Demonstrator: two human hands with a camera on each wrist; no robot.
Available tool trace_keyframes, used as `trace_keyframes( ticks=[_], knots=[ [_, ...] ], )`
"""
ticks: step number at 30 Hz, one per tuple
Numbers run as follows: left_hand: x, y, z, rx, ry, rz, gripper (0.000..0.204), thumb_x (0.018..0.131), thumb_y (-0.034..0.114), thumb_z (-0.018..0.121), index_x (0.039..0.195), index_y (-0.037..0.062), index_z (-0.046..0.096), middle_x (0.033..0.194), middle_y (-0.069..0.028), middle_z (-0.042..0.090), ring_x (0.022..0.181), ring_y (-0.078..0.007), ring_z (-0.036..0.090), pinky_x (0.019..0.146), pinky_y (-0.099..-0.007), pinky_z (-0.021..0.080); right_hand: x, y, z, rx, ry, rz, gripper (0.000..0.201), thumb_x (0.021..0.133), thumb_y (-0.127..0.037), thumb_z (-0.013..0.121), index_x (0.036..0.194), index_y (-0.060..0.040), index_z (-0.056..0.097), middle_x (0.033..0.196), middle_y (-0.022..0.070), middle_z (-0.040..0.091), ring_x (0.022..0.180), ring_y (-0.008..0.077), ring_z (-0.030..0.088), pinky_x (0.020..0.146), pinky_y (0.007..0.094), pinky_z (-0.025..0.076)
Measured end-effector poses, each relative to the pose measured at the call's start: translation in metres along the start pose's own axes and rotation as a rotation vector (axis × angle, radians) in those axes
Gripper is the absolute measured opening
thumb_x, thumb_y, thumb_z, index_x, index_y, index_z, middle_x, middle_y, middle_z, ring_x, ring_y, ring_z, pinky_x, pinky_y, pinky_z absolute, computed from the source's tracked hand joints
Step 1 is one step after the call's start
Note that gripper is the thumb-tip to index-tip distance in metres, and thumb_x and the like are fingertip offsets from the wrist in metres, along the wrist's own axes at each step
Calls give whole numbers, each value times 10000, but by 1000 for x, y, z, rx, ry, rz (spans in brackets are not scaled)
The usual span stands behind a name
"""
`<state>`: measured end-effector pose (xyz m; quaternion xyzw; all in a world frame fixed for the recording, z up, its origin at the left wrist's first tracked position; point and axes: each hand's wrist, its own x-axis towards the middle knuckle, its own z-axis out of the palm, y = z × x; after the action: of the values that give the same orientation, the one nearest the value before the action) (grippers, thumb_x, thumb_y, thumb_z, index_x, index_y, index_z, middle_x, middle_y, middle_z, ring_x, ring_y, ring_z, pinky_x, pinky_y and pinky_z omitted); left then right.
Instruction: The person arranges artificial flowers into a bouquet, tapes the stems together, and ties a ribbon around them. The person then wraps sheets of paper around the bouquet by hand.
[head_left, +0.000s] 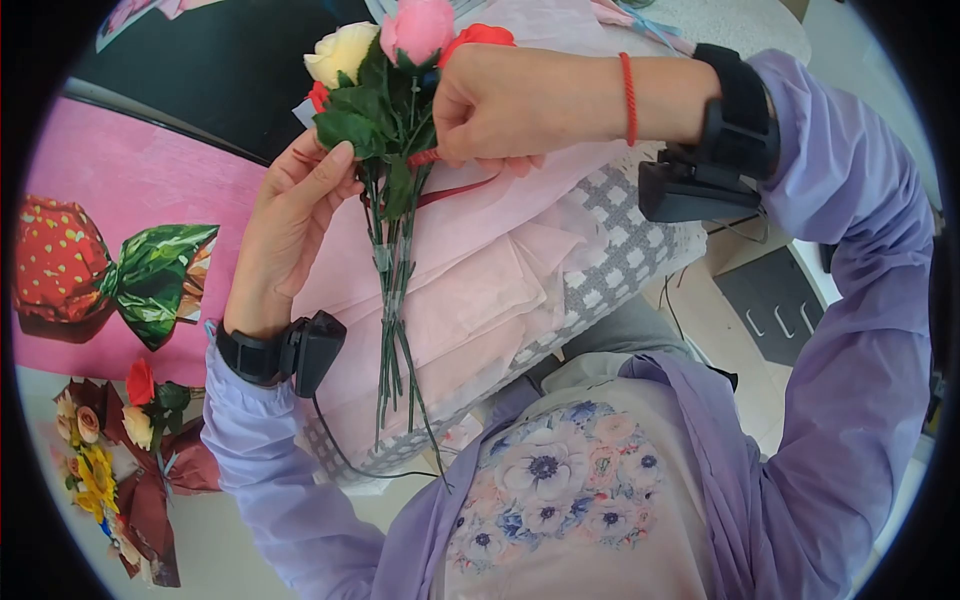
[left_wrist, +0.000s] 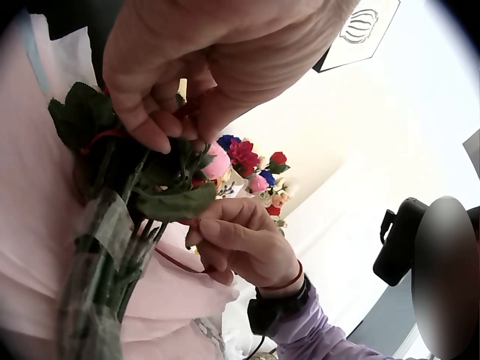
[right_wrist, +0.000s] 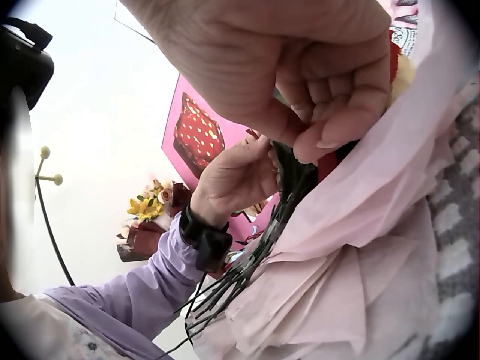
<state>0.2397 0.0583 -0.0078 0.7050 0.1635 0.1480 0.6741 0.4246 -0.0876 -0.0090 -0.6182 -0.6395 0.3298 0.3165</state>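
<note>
A bunch of artificial flowers lies on pink wrapping paper (head_left: 480, 280) in the head view, with a pink bloom (head_left: 418, 30), a cream rose (head_left: 341, 54) and a red bloom partly behind my right hand. Its green stems (head_left: 392, 290), bound with clear tape, point toward my body. Around the stems below the leaves (head_left: 360, 120) runs a red ribbon (head_left: 424, 157), its tail trailing right over the paper. My left hand (head_left: 300, 195) pinches one part of the ribbon left of the stems. On the other side my right hand (head_left: 510, 105) pinches the ribbon with curled fingers.
Under the paper is a grey-and-white patterned cloth (head_left: 625, 225). To the left stands a pink board (head_left: 150, 170) with a picture of wrapped sweets. A finished-looking bouquet (head_left: 130, 460) in brown wrapping lies at lower left. A dark drawer unit (head_left: 775, 310) stands at right.
</note>
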Motion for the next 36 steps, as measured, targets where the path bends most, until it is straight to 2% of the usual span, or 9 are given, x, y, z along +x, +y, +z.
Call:
trace_keyframes(
  ticks=[6,8,11,15,20,26,33,35,36],
  knots=[
    [0,1,3,0,21,-7,166,858,116,562,1004,38,568,904,-4,599,762,-66,540,709,-213,441,8,5,8,81,33,66,176,763,-94,500,680,27,596,573,71,573,458,125,556,435,235,453],
    [0,2,3,28,25,-14,153,856,111,563,990,38,575,889,-2,601,755,-60,538,699,-198,437,10,8,8,111,6,18,124,744,-98,530,732,-3,609,616,58,605,510,140,585,478,272,507],
    [1,1,0,28,7,-34,139,856,107,562,975,38,582,873,-2,604,753,-55,536,683,-191,435,10,10,15,158,71,13,164,783,-106,525,734,30,601,589,74,581,463,124,560,435,235,463],
    [1,2,6,75,56,-37,129,850,109,569,952,34,595,853,-3,606,743,-56,534,671,-189,426,14,12,23,141,92,9,166,795,-113,545,730,31,596,584,68,576,464,119,560,425,236,472],
    [-1,9,14,504,47,-25,131,800,91,610,889,-5,608,769,-14,605,666,-65,534,604,-199,424,14,11,25,104,139,-21,180,810,-120,549,713,28,588,560,42,542,465,99,537,418,231,470],
    [5,6,12,687,26,23,119,792,96,618,837,-14,611,716,-15,592,631,-66,532,568,-210,428,17,9,26,60,152,-32,163,813,-121,556,728,13,594,556,28,535,475,78,526,424,206,447],
    [5,5,7,547,18,45,115,833,140,572,829,26,582,766,9,586,680,-43,506,621,-195,410,14,10,23,43,147,-29,127,812,-110,573,758,4,593,595,18,548,491,66,514,430,206,441],
    [6,4,1,340,48,-24,110,854,170,563,840,61,557,782,31,559,686,-38,487,658,-201,398,10,11,22,-40,249,-181,126,761,-113,594,708,0,611,608,93,596,499,139,573,479,260,451],
    [6,4,1,334,62,-19,110,854,170,563,840,61,557,782,31,559,686,-38,487,658,-201,398,10,11,20,-47,238,-188,126,761,-113,594,708,0,611,608,93,596,499,139,573,479,260,451]
  ],
)
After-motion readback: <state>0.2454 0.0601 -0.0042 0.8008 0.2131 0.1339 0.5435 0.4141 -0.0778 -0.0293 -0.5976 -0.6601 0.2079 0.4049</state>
